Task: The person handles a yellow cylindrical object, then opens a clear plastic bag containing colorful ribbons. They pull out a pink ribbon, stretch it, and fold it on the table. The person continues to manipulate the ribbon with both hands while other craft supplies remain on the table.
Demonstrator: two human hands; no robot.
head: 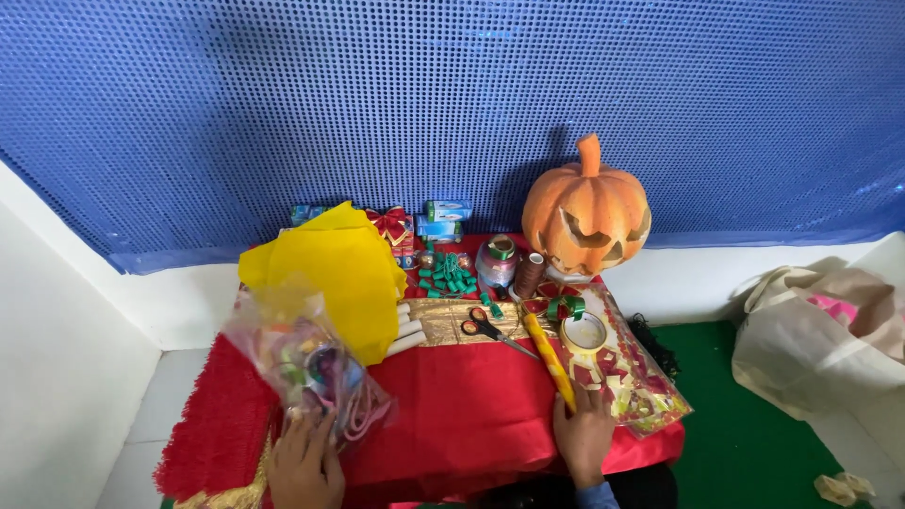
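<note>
Bare red cloth (462, 405) between hands; clutter behind.

- A clear plastic bag (306, 363) is stuffed with small, mixed-colour bits and pink loops. It stands tilted at the near left of the red cloth, its top leaning against a yellow sheet, its bottom gripped from below.
- A long yellow stick (551, 361) lies flat on the cloth, right of centre. It runs diagonally from far left to near right, its near end just beside the fingers there.
</note>
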